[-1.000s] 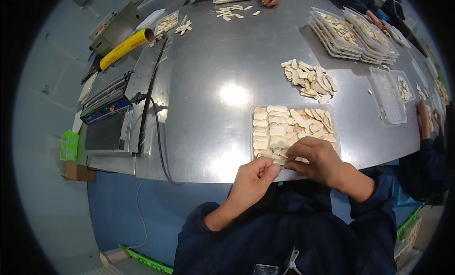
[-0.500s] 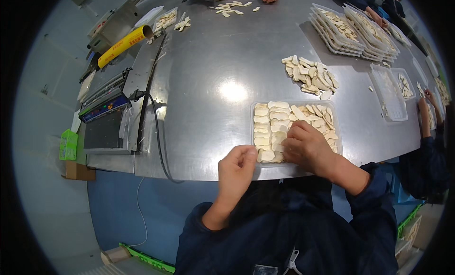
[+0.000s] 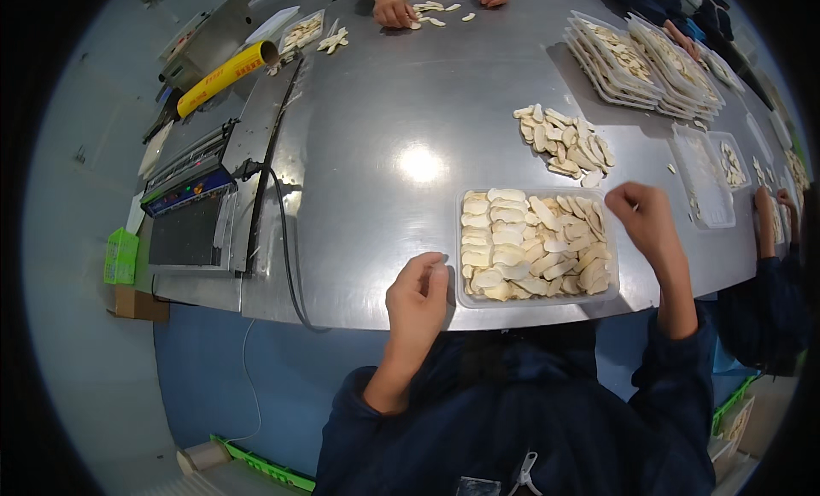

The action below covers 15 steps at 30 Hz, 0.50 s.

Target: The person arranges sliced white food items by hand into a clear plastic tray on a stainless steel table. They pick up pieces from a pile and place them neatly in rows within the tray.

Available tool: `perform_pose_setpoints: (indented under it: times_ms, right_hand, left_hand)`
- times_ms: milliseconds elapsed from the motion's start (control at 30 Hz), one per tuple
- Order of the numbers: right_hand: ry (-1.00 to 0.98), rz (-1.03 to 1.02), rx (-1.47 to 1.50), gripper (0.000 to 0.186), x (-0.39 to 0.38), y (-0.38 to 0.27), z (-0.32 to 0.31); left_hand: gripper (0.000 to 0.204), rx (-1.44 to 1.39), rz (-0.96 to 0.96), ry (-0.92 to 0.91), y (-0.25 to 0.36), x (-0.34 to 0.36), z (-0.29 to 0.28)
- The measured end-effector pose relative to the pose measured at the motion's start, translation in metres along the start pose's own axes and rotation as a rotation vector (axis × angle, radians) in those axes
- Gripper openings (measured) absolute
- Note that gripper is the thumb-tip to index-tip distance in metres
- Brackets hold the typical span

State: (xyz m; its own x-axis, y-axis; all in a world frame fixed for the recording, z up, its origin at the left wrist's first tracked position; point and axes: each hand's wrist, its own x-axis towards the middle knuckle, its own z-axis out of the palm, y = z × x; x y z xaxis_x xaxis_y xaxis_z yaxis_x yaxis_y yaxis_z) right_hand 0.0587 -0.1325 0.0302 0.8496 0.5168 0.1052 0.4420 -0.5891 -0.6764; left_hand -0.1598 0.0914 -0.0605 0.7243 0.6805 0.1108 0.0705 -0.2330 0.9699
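One shallow tray (image 3: 538,303) of pale slices sits in front of the person, one loose heap (image 3: 564,141) lies beyond it, and two stacks of filled trays, the nearer (image 3: 598,84) and the farther (image 3: 692,107), stand past that to the right; the slices overlap too much for me to count. Of the person's two hands, the left (image 3: 418,295) is loosely curled beside the tray's left rim, a narrow gap between thumb and finger; the right (image 3: 645,223) is bent inward by the far right corner, and I cannot tell whether its fingers hold anything.

Half a second ago the right hand was over the slices; now it is off to the side, baring the middle of the tray; a co-worker's hand (image 3: 393,9) has come to the scattered slices opposite.

The table's (image 3: 367,171) near edge runs close below the tray; wide bare metal opens leftward to the black cable (image 3: 286,240), with only a thin strip toward the heap.
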Motion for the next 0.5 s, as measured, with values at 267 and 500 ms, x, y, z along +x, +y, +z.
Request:
perform_pose_setpoints:
  times_ms: [267, 500]
  right_hand:
    - [-0.254, -0.126, 0.106, 0.019, -0.081, -0.054, 0.081]
    - [-0.184, -0.086, 0.121, 0.024, -0.085, -0.061, 0.103]
  left_hand:
    - [0.020, 0.241, 0.229, -0.080, 0.022, -0.013, 0.007]
    - [0.022, 0.244, 0.239, -0.093, 0.021, -0.032, 0.006]
